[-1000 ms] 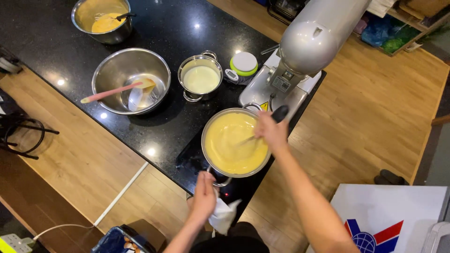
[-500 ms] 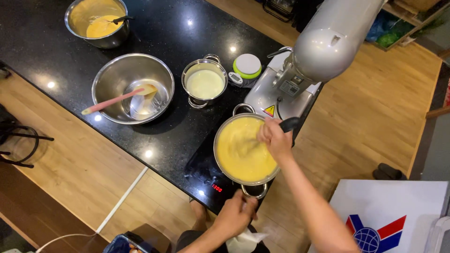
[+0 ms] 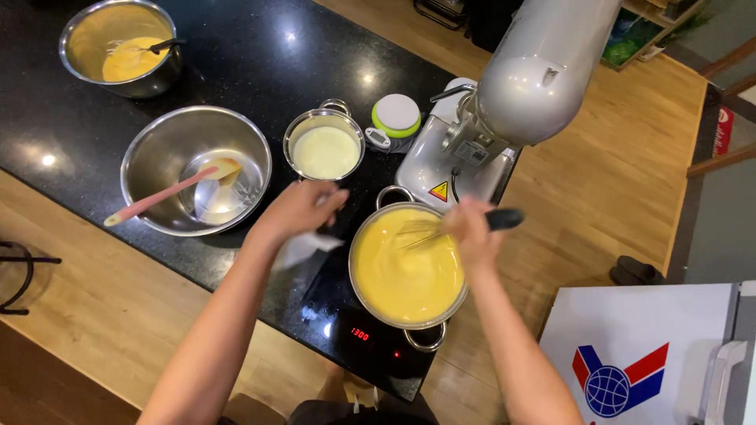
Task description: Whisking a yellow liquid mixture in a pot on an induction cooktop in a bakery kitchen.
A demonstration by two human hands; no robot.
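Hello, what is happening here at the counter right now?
A person stirs yellow batter in a steel pot on the induction cooktop, the right hand gripping a whisk. The left hand holds a white cloth beside the pot. Nearby stand a small pot of pale liquid, a bowl with a pink spatula, and a stand mixer.

Glossy black stone-like counter, shiny steel pot (brushed, perhaps), matt wooden floor.
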